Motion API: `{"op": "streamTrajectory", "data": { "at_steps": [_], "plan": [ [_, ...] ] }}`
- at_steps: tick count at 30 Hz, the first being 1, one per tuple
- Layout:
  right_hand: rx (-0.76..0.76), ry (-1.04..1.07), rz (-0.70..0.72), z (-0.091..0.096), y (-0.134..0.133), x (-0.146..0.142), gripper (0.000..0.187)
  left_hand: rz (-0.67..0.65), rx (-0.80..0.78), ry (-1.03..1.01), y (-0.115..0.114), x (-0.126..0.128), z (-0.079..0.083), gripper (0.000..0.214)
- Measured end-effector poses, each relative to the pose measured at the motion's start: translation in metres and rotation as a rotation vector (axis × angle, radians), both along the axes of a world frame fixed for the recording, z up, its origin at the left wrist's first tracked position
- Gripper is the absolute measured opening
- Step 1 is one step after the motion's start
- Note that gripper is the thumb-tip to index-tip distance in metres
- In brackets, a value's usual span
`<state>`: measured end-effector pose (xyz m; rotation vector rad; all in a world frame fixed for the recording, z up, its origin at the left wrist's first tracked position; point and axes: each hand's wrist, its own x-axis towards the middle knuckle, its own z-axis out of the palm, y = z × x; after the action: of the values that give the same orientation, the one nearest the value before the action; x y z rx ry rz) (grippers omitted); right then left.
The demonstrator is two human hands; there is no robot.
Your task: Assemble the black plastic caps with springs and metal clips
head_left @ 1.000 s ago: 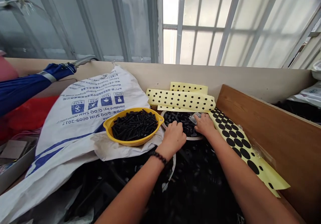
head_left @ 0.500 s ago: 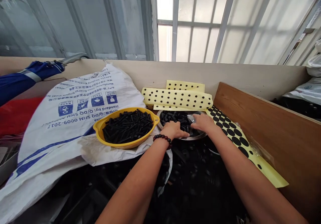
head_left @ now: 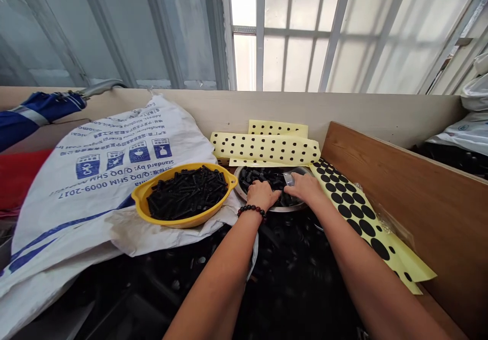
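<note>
My left hand (head_left: 262, 195), with a dark bead bracelet (head_left: 252, 211) at its wrist, reaches over the near rim of a round metal bowl (head_left: 292, 209). Its thumb stands apart from the fingers, whose tips are partly hidden among small black pieces (head_left: 266, 175). On the bowl's right side my right hand (head_left: 305, 186) is closed, with a small clear plastic bag (head_left: 288, 179) at its fingers. To the left of the bowl, a yellow basin (head_left: 186, 221) is heaped with black ribbed strip-like parts (head_left: 186, 195).
Beneath my arms spreads a mass of black parts (head_left: 293, 274). A printed white sack (head_left: 95, 187) lies on the left, below a blue umbrella (head_left: 46, 107). Yellow sheets with black dots (head_left: 267, 148) lie behind the bowl. A brown board (head_left: 400, 197) bounds the right side.
My left hand has drawn its thumb in a little and turned slightly at the bowl. My right hand stays by the clear bag. The whole view has shifted slightly.
</note>
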<state>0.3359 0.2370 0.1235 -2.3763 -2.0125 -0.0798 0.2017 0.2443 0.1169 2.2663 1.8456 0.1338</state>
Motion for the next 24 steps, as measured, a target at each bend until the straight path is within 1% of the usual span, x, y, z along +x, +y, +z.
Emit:
{"op": "streamTrajectory", "data": {
  "at_steps": [1,3,8,10,11,13,15,16,19,22,24],
  "plan": [
    [0.001,0.003,-0.007,0.0,0.0,-0.001,0.043,0.006,0.005,-0.005,0.0,0.0,-0.001,0.038],
    [0.003,0.006,-0.015,0.001,-0.001,-0.002,0.044,-0.003,0.007,-0.014,0.002,-0.002,0.0,0.04],
    [0.039,-0.014,-0.027,0.009,-0.001,-0.006,0.04,-0.125,-0.047,-0.001,0.006,-0.013,0.006,0.07],
    [0.069,-0.035,-0.019,0.01,-0.002,-0.011,0.041,-0.132,-0.057,0.024,0.007,-0.016,0.009,0.076],
    [0.077,-0.044,-0.009,0.011,-0.003,-0.013,0.042,-0.129,-0.062,0.036,0.007,-0.017,0.011,0.076],
    [0.064,-0.049,0.018,0.01,-0.004,-0.016,0.045,-0.127,-0.083,0.052,0.005,-0.016,0.012,0.065],
    [0.015,-0.033,0.032,0.009,-0.002,-0.015,0.047,-0.151,-0.104,0.048,0.004,-0.014,0.01,0.038],
    [-0.008,-0.02,0.033,0.008,0.0,-0.014,0.049,-0.151,-0.104,0.039,0.003,-0.012,0.008,0.031],
    [-0.039,0.029,0.007,0.004,0.007,-0.007,0.051,-0.123,-0.064,-0.003,0.003,-0.008,0.0,0.029],
    [-0.024,0.097,-0.031,0.001,0.007,-0.004,0.051,-0.08,-0.016,-0.055,0.004,-0.006,-0.006,0.031],
    [-0.006,0.163,-0.045,-0.001,0.005,-0.006,0.049,-0.036,-0.012,-0.082,0.009,-0.005,-0.007,0.03]
  ]
}}
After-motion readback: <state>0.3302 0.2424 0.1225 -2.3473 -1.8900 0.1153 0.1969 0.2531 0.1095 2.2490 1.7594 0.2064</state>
